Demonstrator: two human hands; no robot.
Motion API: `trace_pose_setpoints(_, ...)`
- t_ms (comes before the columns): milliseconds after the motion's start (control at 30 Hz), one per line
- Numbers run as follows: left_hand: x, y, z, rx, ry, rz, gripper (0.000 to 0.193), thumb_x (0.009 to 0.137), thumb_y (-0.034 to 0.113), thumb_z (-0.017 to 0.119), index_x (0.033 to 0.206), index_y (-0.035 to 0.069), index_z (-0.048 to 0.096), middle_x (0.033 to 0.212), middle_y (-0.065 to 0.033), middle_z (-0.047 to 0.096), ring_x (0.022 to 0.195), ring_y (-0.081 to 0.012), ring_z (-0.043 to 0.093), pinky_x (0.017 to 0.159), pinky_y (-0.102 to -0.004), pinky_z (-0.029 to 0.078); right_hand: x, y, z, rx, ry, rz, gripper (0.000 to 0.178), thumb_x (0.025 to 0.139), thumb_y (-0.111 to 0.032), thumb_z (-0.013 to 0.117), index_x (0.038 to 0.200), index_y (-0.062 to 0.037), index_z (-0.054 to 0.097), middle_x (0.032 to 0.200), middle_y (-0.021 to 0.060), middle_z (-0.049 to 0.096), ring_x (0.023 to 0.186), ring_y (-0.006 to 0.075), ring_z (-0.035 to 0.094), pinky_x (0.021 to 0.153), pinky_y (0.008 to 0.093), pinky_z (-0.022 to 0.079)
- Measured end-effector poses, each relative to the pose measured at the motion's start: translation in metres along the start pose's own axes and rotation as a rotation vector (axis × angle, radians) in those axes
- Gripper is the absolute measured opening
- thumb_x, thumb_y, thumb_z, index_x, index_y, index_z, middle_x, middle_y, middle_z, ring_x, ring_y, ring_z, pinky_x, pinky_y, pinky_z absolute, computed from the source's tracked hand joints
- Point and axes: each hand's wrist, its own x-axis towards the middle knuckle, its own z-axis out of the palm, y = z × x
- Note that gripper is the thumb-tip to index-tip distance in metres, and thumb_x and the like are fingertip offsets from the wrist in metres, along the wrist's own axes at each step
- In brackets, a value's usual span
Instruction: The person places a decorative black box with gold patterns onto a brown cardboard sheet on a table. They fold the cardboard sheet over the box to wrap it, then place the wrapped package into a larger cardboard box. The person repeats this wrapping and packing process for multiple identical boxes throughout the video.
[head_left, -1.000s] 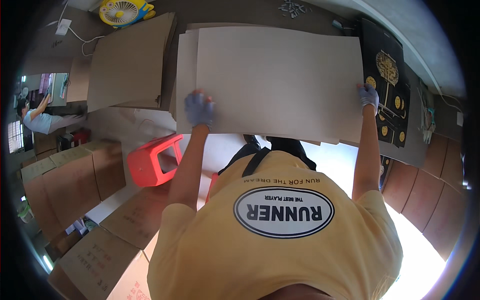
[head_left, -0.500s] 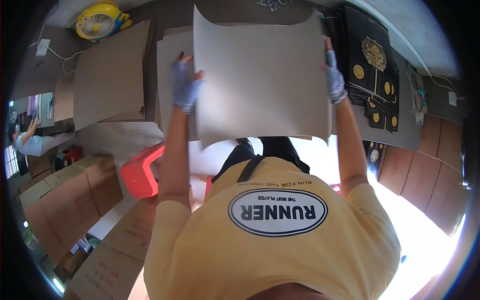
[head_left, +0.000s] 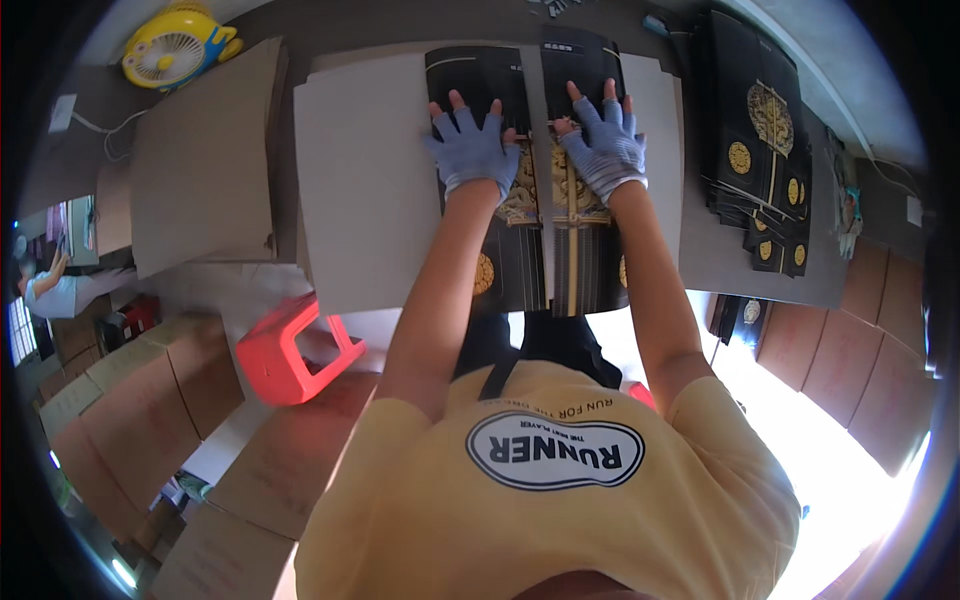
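Note:
Two black panels with gold ornament, a left panel (head_left: 512, 262) and a right panel (head_left: 590, 262), lie side by side in front of me with a narrow gap between them. My left hand (head_left: 470, 148), in a grey-blue fingerless glove, presses flat on the left panel with its fingers spread. On the right panel my right hand (head_left: 606, 150), gloved alike, rests palm down, fingers also apart. Both hands cover part of the gold print. Beneath the panels is a stack of large pale sheets (head_left: 362, 185); whether the panels are flaps of one folded sheet is hard to tell.
Black-and-gold printed pieces (head_left: 735, 120) are piled at the right. Brown cardboard sheets (head_left: 205, 165) lie at the left, below a yellow fan (head_left: 168, 50). A red stool (head_left: 285, 360) and cartons (head_left: 150, 400) stand on the floor. Another person (head_left: 55, 290) is at far left.
Half a second ago both hands held a large pale sheet upright by its side edges. Now they have come inward and lie flat on the black-and-gold panels, which were not visible before.

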Motion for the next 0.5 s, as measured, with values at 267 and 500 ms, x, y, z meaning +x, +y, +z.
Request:
trace_pose_setpoints(267,-0.006,0.001,0.028,0.126,0.099,0.018,0.049,0.095,0.041,0.044,0.143,0.036,0.041,0.158,-0.017,0.018,0.144,-0.0439,0.016,0.108,-0.0651,0.017,-0.01,-0.014,0.06,-0.23,0.001,-0.085,0.06,0.089,-0.06,0.046,0.144,-0.0371,0.039,0.158,0.0109,0.02,0.145,0.0434,0.012,0.102,0.0775,0.012)
trace_pose_setpoints(500,-0.006,-0.004,0.039,0.071,0.215,0.089,0.048,0.09,0.038,0.055,0.138,0.033,0.05,0.156,-0.0212,0.022,0.14,-0.0482,0.02,0.103,-0.0667,0.021,-0.018,-0.011,0.082,-0.2,0.037,-0.101,0.06,0.09,-0.059,0.045,0.145,-0.0374,0.037,0.157,0.0102,0.023,0.144,0.0433,0.014,0.099,0.0803,0.009)
